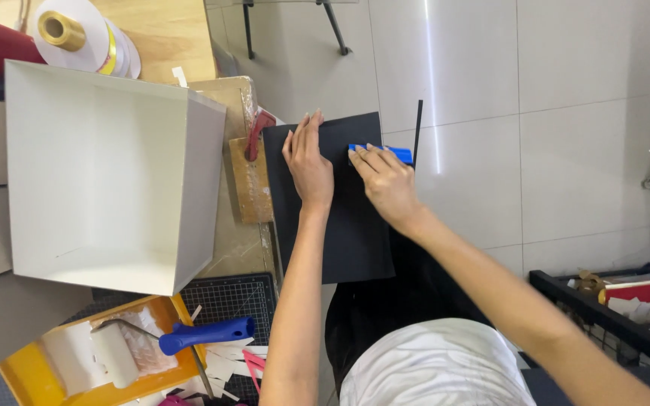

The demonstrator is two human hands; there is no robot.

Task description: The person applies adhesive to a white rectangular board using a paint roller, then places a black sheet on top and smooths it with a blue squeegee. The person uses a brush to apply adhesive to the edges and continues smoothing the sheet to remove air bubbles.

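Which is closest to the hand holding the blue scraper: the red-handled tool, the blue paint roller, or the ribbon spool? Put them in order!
From the hand on the blue scraper:
1. Red-handled tool, beside the black sheet.
2. Blue paint roller, in the yellow tray.
3. Ribbon spool, far corner.

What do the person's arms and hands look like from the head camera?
Both arms are bare, with no sleeves showing on them. The left hand and right hand wear no gloves; no rings, watch or bands are visible. A white shirt covers the torso.

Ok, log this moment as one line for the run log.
left hand: flat on black sheet | right hand: pressing blue scraper on sheet | nearby: white box, paint roller
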